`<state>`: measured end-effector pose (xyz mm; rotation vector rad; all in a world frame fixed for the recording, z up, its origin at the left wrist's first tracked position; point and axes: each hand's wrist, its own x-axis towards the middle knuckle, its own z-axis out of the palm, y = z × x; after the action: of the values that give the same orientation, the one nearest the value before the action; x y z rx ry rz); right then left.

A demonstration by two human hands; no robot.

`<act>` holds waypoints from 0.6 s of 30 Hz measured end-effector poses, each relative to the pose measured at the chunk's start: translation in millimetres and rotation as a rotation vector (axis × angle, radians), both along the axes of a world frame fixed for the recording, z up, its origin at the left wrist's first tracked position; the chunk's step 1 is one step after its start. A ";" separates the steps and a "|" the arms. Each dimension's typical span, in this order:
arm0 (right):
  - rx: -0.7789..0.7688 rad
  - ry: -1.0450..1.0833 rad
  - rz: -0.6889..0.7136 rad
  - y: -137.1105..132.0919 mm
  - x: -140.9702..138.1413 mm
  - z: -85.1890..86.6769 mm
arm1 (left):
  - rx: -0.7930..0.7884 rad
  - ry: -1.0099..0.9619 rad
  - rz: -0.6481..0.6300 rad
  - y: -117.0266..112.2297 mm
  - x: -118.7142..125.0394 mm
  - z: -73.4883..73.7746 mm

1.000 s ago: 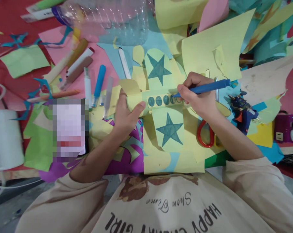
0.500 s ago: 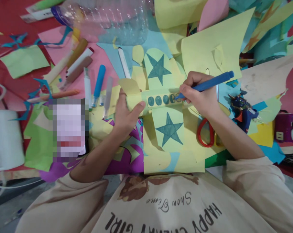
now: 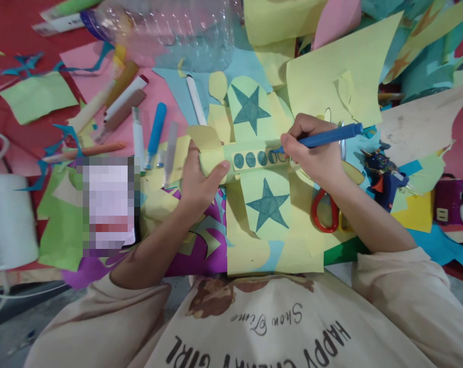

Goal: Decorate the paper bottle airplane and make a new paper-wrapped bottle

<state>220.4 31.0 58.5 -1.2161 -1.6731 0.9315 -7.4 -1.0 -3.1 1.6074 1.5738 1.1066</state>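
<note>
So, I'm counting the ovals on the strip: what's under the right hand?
The paper strip runs toward the right hand, showing dark ovals, then an unfilled outline near the fingers. The hand and blue pen cover what lies beneath, so any further ovals can't be counted.

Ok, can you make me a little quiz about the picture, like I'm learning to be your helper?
1. Which hand holds the blue marker at the row of circles?
2. How many big teal stars can you see?
3. True or false: the red scissors handle is to the right of the lower star.

Key:
1. The right hand.
2. Two.
3. True.
</note>
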 end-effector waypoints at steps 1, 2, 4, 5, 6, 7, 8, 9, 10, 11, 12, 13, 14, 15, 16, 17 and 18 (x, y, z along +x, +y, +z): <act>0.003 0.001 0.006 0.2 0.1 -0.1 | 0.003 -0.009 -0.002 0.2 0.4 0.2; 0.007 -0.001 0.011 0.4 0.4 -0.4 | 0.004 -0.018 -0.001 0.4 0.8 0.4; 0.015 -0.012 0.020 1.1 1.1 -1.8 | 0.008 -0.036 0.013 0.9 1.5 0.7; 0.017 -0.021 0.026 1.5 1.5 -2.5 | 0.011 -0.042 0.022 1.2 1.7 0.9; 0.020 -0.028 0.029 1.8 1.9 -3.2 | 0.013 -0.048 0.031 1.4 1.8 0.9; 0.024 -0.032 0.029 2.1 2.2 -3.7 | 0.011 -0.052 0.039 1.5 1.9 1.0; 0.023 -0.035 0.032 2.3 2.5 -4.0 | 0.005 -0.055 0.044 1.6 1.9 1.1; 0.022 -0.035 0.035 2.4 2.7 -4.2 | -0.003 -0.056 0.044 1.7 1.9 1.2; 0.020 -0.033 0.039 2.5 2.8 -4.2 | -0.008 -0.054 0.041 1.7 1.8 1.4; 0.016 -0.031 0.043 2.5 2.9 -4.1 | -0.008 -0.052 0.038 1.6 1.8 1.7; 0.011 -0.030 0.050 2.5 3.0 -3.9 | -0.004 -0.050 0.033 1.6 1.8 2.0; 0.004 -0.030 0.058 2.4 3.1 -3.7 | 0.000 -0.047 0.028 1.5 1.7 2.3; -0.003 -0.027 0.064 2.2 3.1 -3.5 | 0.008 -0.046 0.027 1.4 1.7 2.5; -0.009 -0.024 0.070 1.9 3.2 -3.3 | 0.015 -0.044 0.028 1.3 1.7 2.6; -0.013 -0.018 0.074 1.7 3.2 -3.1 | 0.018 -0.041 0.029 1.3 1.6 2.5; -0.015 -0.013 0.076 1.5 3.2 -2.8 | 0.023 -0.038 0.034 1.2 1.5 2.3; -0.016 -0.006 0.078 1.4 3.1 -2.5 | 0.024 -0.038 0.037 1.2 1.3 1.9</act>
<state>223.5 32.4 56.0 -1.1720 -1.7309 0.9908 -6.1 0.2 -1.2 1.5692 1.5767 1.1726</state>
